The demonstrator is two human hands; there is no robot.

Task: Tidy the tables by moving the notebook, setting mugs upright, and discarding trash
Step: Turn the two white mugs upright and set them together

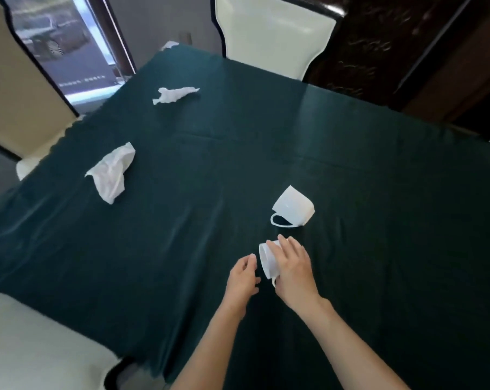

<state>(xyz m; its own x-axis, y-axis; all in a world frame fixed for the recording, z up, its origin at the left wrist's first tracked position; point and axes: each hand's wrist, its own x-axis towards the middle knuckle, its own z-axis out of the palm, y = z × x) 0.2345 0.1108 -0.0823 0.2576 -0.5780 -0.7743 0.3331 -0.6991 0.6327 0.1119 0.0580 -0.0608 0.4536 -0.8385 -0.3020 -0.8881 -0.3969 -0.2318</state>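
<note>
A table under a dark green cloth (238, 170) fills the view. Near me a white mug (267, 260) lies on its side, mouth facing left, and my right hand (293, 270) is wrapped over it. My left hand (244, 277) hovers just left of the mug's mouth, fingers loosely curled and holding nothing. A second white mug (293, 206) lies tipped over a little farther away, handle toward me. Crumpled white tissues lie at the left (113, 173), at the far left middle (175, 94) and at the far edge (169, 45). No notebook is in view.
A white chair back (274, 32) stands at the table's far side. Another chair (15, 88) stands at the left, and a white seat (32, 342) is at the near left corner. Dark carved wood panelling (379, 46) stands at the back right.
</note>
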